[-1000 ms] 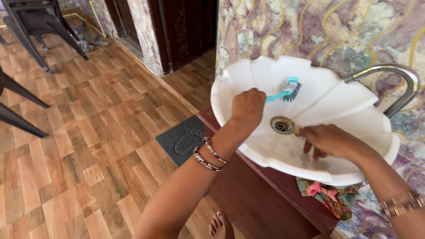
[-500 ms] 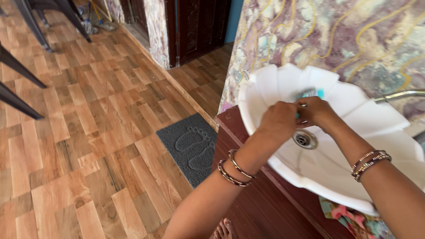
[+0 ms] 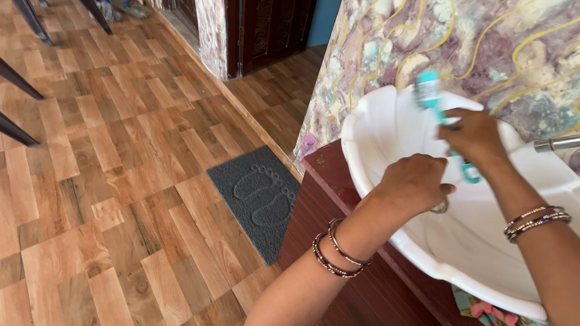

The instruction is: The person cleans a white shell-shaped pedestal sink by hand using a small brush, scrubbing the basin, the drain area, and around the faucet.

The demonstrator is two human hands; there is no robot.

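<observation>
The right hand (image 3: pixel 477 140) is closed around the handle of a teal brush (image 3: pixel 444 124), holding it upright over the white basin (image 3: pixel 386 121), its bristled head blurred near the far rim and the handle's lower end showing below the fingers. The left hand (image 3: pixel 414 184) hangs curled in the bowl just in front of it, fingers bent downward near the drain (image 3: pixel 441 207), which it partly hides; whether it grips anything cannot be told from this view. Nearest the camera, the left forearm crosses the dark red cabinet (image 3: pixel 344 253) that carries the basin, with dark and metal bangles (image 3: pixel 335 250) at the wrist. More bangles (image 3: pixel 534 220) ring the right wrist, above the bowl's right side. A patch of patterned cloth (image 3: pixel 483 311) shows under the basin's near rim. At the right edge a metal tap (image 3: pixel 556 143) reaches in toward the bowl. To the left of the cabinet a grey mat (image 3: pixel 257 199) embossed with two footprints lies on the wooden floor (image 3: pixel 109 181). Behind the basin rises a marbled wall (image 3: pixel 483 42) veined in purple and yellow. Farther back a dark wooden door (image 3: pixel 266 30) stands beside a marbled pillar, and black chair legs (image 3: pixel 18 78) enter at the far left
</observation>
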